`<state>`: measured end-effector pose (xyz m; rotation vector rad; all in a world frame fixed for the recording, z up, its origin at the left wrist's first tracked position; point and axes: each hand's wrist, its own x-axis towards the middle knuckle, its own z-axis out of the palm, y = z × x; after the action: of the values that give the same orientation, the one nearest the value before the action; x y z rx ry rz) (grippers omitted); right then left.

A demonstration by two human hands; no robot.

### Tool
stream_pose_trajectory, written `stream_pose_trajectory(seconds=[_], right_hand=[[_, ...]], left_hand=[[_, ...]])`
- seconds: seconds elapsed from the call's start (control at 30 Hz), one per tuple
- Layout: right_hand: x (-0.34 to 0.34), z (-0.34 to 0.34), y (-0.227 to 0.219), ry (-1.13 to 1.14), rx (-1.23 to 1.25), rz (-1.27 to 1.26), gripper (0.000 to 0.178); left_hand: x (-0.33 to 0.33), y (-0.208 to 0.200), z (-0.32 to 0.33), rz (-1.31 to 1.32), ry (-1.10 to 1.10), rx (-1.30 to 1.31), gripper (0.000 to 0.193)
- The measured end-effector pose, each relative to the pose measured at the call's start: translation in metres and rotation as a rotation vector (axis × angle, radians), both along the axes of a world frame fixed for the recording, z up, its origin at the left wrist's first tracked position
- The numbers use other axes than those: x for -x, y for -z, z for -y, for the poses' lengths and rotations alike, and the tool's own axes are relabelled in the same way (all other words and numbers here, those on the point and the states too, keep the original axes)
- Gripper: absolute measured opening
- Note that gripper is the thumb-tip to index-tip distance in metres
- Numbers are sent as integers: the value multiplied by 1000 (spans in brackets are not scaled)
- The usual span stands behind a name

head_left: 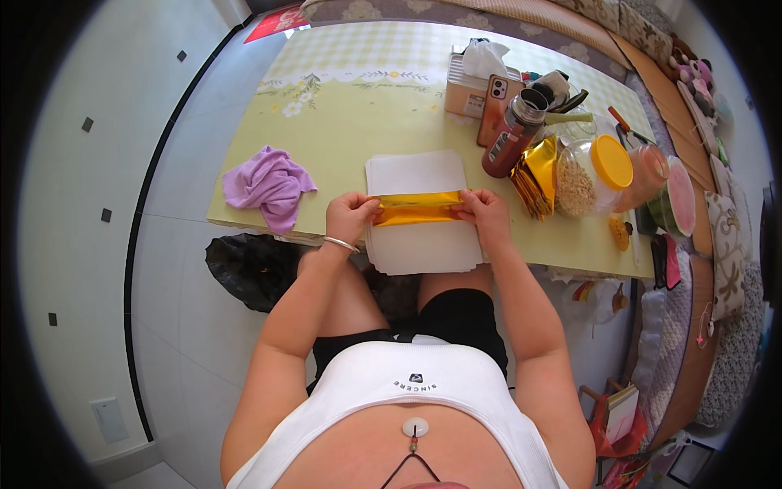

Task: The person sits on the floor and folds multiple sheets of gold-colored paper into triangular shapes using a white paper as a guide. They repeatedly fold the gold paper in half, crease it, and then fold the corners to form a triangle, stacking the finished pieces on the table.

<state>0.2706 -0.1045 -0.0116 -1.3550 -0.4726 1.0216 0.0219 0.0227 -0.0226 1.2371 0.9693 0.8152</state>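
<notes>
A shiny gold foil strip (417, 209), folded lengthwise with a crease along it, is stretched level between my two hands. My left hand (352, 217) pinches its left end, and my right hand (485, 215) pinches the right end. Beneath the strip lies a stack of white paper sheets (423, 251), its lower part at the table's front edge. To the right, more folded gold foil pieces (535, 175) stand bunched beside a maroon flask (515, 134).
The table (342, 155) has a crumpled purple cloth (269, 186) at left. At right stand a phone (495, 106), a tissue box (468, 91), a yellow-lided jar of oats (578, 179) and a cut watermelon (674, 196). A black plastic bag (251, 269) is below the table's left edge.
</notes>
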Motion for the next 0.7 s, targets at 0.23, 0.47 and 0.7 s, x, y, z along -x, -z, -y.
stream_pose_trajectory(seconds=[0.23, 0.47, 0.7], right_hand=[[-2, 15, -4, -83, 178, 461, 23], [1, 24, 3, -78, 266, 612, 26], [0, 29, 8, -61, 325, 874, 28]], left_hand=[[-1, -7, 9, -255, 150, -171, 15], [1, -3, 16, -459, 204, -542, 21], [1, -15, 28, -471, 300, -729, 30]])
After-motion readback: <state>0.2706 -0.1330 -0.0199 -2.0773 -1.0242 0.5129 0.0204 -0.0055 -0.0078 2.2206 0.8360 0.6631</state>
